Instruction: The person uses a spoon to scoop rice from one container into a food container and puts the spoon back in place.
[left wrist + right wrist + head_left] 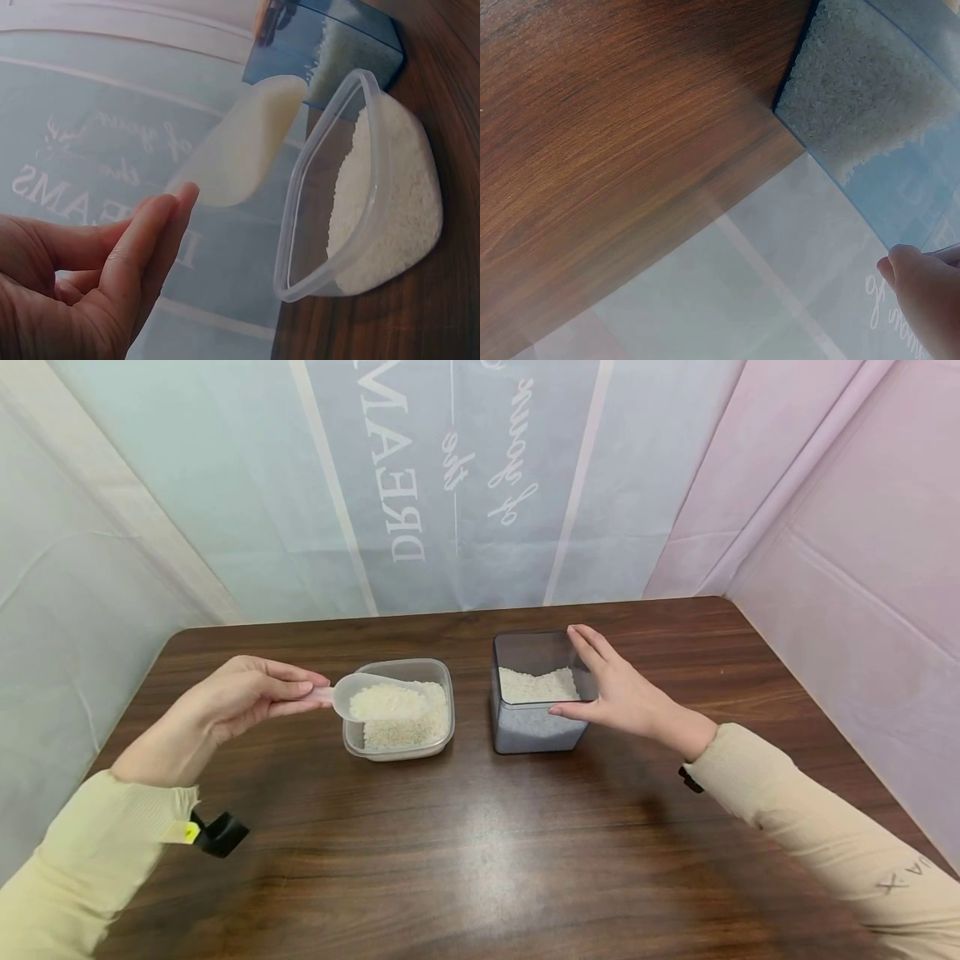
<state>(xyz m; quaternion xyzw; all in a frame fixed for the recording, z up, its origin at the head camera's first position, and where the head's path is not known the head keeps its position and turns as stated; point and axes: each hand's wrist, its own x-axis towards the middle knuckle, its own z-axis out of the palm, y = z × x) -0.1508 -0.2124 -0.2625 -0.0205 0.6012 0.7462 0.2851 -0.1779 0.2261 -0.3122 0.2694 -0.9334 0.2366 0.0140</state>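
Note:
My left hand (251,697) pinches the short handle of a white translucent scoop (347,696) between thumb and fingers. Heaped in its bowl is white rice (390,702). The scoop hangs level above a clear plastic food container (452,718), which also holds rice; the left wrist view shows the scoop's underside (240,150) over that container's rim (367,90). With thumb in front and fingers behind, my right hand (626,693) grips the right side of a bluish see-through square box (536,731) near its rim. Rice (862,82) partly fills this box, piled unevenly.
Both containers stand side by side on a dark brown wooden table (480,860), with a gap between them. A pale cloth with printed lettering (465,485) hangs behind the table's far edge. White sheets (870,552) hang at the sides.

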